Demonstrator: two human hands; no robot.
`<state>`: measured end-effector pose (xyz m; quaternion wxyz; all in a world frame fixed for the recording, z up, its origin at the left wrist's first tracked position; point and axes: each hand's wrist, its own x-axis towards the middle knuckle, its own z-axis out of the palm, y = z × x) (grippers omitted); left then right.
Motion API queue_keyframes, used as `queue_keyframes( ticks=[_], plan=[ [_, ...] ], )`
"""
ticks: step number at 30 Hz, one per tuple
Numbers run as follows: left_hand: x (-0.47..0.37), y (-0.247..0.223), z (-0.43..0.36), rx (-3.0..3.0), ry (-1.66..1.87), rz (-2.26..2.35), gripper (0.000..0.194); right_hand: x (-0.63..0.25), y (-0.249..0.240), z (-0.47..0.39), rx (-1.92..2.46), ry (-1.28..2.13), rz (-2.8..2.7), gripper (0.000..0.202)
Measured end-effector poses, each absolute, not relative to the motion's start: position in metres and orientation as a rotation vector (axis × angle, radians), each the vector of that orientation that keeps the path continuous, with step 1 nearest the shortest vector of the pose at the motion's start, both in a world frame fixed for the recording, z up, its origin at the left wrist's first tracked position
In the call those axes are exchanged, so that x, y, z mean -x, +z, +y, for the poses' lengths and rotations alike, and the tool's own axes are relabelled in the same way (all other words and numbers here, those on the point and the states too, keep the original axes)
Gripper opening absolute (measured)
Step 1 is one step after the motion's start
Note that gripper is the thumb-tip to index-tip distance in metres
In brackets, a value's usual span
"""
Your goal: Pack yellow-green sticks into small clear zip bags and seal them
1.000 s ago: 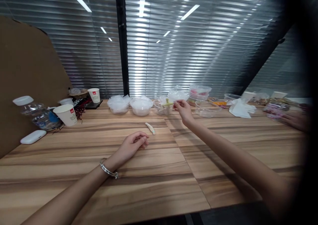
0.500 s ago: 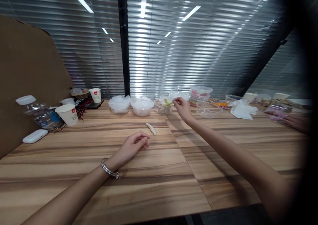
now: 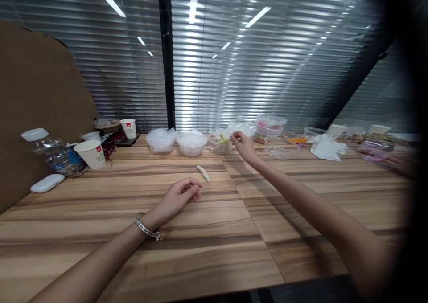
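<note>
Reaching across the wood-grain table [image 3: 187, 245], I have my right hand [image 3: 244, 146] just right of centre, thumb and fingertips pinched; my left hand [image 3: 179, 195], below centre, rests loosely half-open, nothing visible in it. At frame centre, a slender yellow-green strip [image 3: 223, 140] runs from my pinch over a clear plastic bowl [image 3: 216, 150]. I judge I'm handling it at the bowl, which calls for a light, steady grip. A smaller pale strip [image 3: 203, 173] lies below the bowl. The bowl's contents and my left palm are unclear.
</note>
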<state>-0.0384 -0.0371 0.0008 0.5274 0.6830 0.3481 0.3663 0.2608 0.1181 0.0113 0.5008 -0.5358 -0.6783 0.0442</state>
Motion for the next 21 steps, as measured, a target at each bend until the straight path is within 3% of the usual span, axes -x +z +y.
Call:
queue_keyframes(
  ticks=[21],
  plan=[
    [0.038, -0.003, -0.035, -1.642, 0.873, 0.810, 0.024, -0.270, 0.030, 0.128, 1.538, 0.047, -1.860, 0.013]
  ],
)
